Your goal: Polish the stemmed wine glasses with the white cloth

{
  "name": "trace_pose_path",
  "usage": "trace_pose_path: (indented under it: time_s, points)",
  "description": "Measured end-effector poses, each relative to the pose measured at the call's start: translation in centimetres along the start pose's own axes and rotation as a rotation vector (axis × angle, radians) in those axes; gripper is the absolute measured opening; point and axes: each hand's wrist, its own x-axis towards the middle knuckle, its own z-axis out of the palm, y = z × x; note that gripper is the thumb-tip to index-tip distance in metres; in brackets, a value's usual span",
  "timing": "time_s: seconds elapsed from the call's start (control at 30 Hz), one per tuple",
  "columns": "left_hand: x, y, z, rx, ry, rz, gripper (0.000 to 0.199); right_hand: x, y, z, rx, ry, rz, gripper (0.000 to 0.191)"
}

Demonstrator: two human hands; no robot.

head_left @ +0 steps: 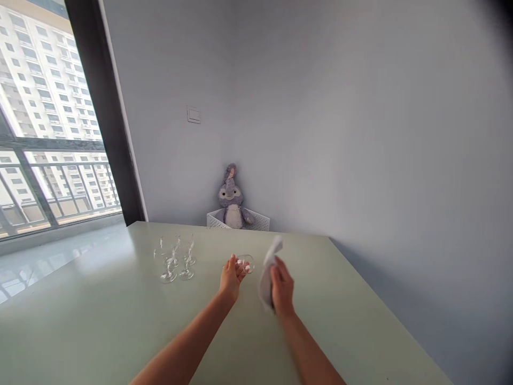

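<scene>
My left hand point(231, 275) is closed around a clear stemmed glass point(248, 264), held above the table with its round rim or foot turned to the right; the fingers cover much of it. Just to the right, my right hand point(282, 283) grips a white cloth point(266, 280), which hangs down in a loose fold and looks smeared by motion. Cloth and glass are apart. Off to the left, several clear stemmed glasses point(186, 274) stand upright in a close group on the table.
The pale green table point(224, 342) fills the foreground. Past its far edge a purple plush toy point(232, 200) sits in a white perforated basket point(260, 221) against the grey walls. A large window point(56, 176) is at the left.
</scene>
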Motion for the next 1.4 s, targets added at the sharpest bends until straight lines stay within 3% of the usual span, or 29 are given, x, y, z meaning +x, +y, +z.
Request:
trace_pose_path:
  time_s: [0.1, 0.23, 0.33, 0.5, 0.63, 0.77, 0.83, 0.93, 1.1, 1.23, 1.33, 1.4]
  points:
    - [0.0, -0.9, -1.1, 0.253, -0.007, 0.106, 0.025, -1.8, 0.4, 1.9, -0.120, -0.388, -0.088, 0.041]
    - [-0.1, -1.5, -2.3, 0.400, -0.064, 0.161, 0.031, -2.6, 1.5, 3.1, -0.136, -0.519, -0.023, 0.045]
    - [-0.2, -1.9, -2.4, 0.426, -0.163, 0.191, 0.032, -2.1, 2.3, 2.7, -0.067, -0.526, 0.138, 0.037]
    - [-0.1, -2.1, -1.9, 0.578, -0.244, 0.271, 0.023, -1.0, 2.5, 1.9, 0.255, -0.464, 0.558, 0.049]
    - [-0.6, -1.1, -1.9, 0.627, -0.248, 0.216, 0.023, 0.4, 2.0, 1.0, 0.419, -0.322, 0.681, 0.044]
    - [-1.7, 1.1, -1.4, 0.590, -0.322, 0.343, 0.031, 1.7, 1.4, -0.3, 0.415, -0.167, 0.724, 0.040]
    - [-1.8, 2.5, -0.8, 0.517, -0.388, 0.329, 0.026, 1.9, 1.0, -0.7, 0.383, -0.186, 0.716, 0.040]
    - [-1.0, 4.2, -0.2, 0.446, -0.431, 0.185, 0.024, 1.6, -0.2, -0.9, 0.357, -0.306, 0.706, 0.041]
    - [0.0, 5.8, -0.4, 0.573, -0.555, 0.042, 0.022, 0.5, -3.4, -1.6, 0.274, -0.532, 0.614, 0.038]
    - [-0.8, 7.0, -0.4, 0.702, -0.632, 0.038, 0.021, -0.7, -7.2, -3.8, 0.040, -0.760, 0.344, 0.032]
    - [-1.8, 8.3, -0.5, 0.812, -0.702, -0.220, 0.019, -2.5, -9.8, -6.0, -0.222, -0.887, 0.114, 0.028]
    - [-2.9, 9.1, -0.5, 0.886, -0.788, -0.356, 0.018, -4.1, -10.9, -7.3, -0.323, -0.892, -0.046, 0.026]
